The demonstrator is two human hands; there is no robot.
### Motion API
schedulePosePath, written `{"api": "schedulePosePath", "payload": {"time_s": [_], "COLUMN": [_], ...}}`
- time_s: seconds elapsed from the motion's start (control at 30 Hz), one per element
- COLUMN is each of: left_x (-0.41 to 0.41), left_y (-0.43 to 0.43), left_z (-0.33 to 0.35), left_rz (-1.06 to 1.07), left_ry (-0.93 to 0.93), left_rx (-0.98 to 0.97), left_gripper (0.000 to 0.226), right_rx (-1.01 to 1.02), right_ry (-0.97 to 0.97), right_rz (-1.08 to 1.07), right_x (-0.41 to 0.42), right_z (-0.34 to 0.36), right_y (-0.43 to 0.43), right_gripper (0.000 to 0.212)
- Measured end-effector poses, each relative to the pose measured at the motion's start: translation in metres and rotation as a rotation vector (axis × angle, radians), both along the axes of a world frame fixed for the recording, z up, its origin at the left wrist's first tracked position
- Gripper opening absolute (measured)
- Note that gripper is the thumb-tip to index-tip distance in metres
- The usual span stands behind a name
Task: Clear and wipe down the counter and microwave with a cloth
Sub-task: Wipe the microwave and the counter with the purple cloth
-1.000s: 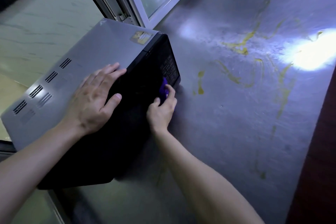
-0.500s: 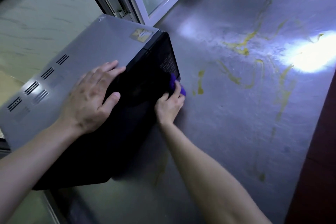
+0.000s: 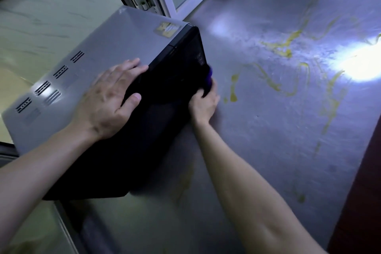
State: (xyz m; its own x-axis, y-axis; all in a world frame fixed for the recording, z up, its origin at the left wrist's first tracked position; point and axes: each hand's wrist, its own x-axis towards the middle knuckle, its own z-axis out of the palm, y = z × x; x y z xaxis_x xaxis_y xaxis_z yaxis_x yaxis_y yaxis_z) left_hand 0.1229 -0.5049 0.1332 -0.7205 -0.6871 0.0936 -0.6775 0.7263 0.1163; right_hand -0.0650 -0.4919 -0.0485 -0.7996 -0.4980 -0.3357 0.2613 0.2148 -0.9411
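One microwave (image 3: 99,51) stands on the left of the counter (image 3: 268,140). Its long axis runs from lower left to upper right, and its dark door faces right. The left hand (image 3: 111,99) lies flat on the grey top, fingers straight, thumb over the front edge. The right hand (image 3: 203,105) clutches one purple cloth (image 3: 209,77) against the far end of the front, just below the control panel. Further right, the counter carries several yellow smears (image 3: 234,90) and a bright glare.
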Motion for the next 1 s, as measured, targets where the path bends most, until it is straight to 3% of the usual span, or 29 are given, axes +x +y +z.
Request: {"api": "schedulePosePath", "payload": {"time_s": [0.1,0.2,0.27,0.37,0.47,0.53,0.67,0.77,0.87,0.93,1.0], "left_x": [0.001,0.002,0.001,0.006,0.025,0.052,0.104,0.110,0.105,0.106,0.108], "left_y": [-0.002,-0.004,-0.004,0.000,0.015,0.030,0.046,0.047,0.046,0.045,0.044], "left_z": [0.000,-0.002,-0.004,-0.001,0.005,0.008,0.011,0.008,0.006,0.005,0.004], "left_rz": [-0.008,-0.016,-0.024,-0.029,-0.005,-0.016,-0.013,-0.010,-0.007,0.004,0.004], "left_ry": [0.014,0.020,0.034,0.066,0.090,0.073,-0.013,-0.032,-0.025,-0.027,-0.023], "left_rx": [0.006,-0.001,0.012,0.022,0.044,0.026,0.013,-0.011,-0.036,-0.031,-0.031], "left_gripper": [0.063,0.064,0.066,0.061,0.052,0.050,0.055,0.060,0.060,0.060,0.060], "right_rx": [-0.054,-0.258,-0.292,-0.290,-0.201,-0.242,-0.418,-0.416,-0.271,-0.229,-0.349], "right_ry": [-0.026,0.045,0.108,0.192,0.116,0.095,0.163,0.284,0.206,0.146,0.211], "right_rz": [-0.052,0.121,0.201,0.113,0.008,-0.022,0.170,0.132,-0.060,-0.106,-0.058], "right_x": [0.020,0.105,0.129,0.080,0.029,0.056,0.147,0.110,0.050,0.059,0.113], "right_z": [0.026,0.049,0.055,0.075,0.100,0.113,0.107,0.104,0.115,0.120,0.117], "right_y": [0.012,0.081,0.106,0.064,0.025,0.039,0.114,0.082,0.025,0.023,0.057], "right_gripper": [0.062,0.061,0.060,0.057,0.055,0.055,0.054,0.055,0.059,0.060,0.061]}}
